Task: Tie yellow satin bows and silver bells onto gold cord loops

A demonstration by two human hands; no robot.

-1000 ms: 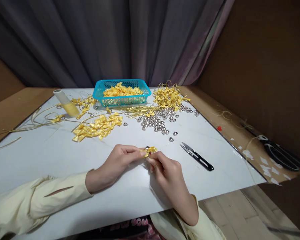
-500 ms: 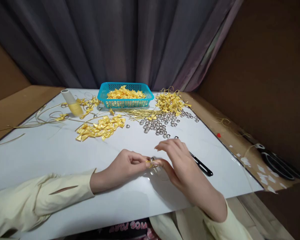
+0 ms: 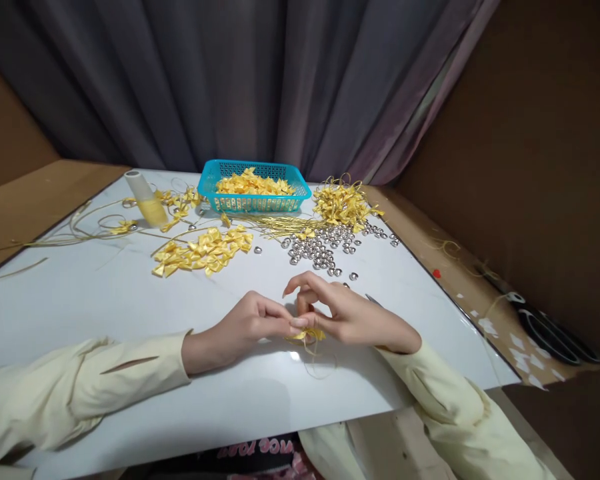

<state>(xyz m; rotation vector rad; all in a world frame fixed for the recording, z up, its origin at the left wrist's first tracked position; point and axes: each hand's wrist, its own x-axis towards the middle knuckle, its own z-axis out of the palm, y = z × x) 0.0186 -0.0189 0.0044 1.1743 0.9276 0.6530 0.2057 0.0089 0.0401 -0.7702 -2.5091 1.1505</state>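
Bow point(image 3: 316, 335), likely soft and light, best gripped centrally, hung pinched by left hand point(image 3: 253, 325) and right hand point(image 3: 353, 317) beneath closed fingertips point(image 3: 299, 323).

I see glare on the table point(image 3: 105, 303), soft shadows toward its front edge, and a dim curtain point(image 3: 240, 80) beyond its back edge.

We see the yellow bow point(image 3: 317, 335) only in part, fingers of the left hand point(image 3: 245, 327) and right hand point(image 3: 347, 313) covering the rest. Beyond the right wrist, a pointed tool point(image 3: 373, 300) is mostly hidden. Pink lettering point(image 3: 253, 448) is too unclear for us to read in full.
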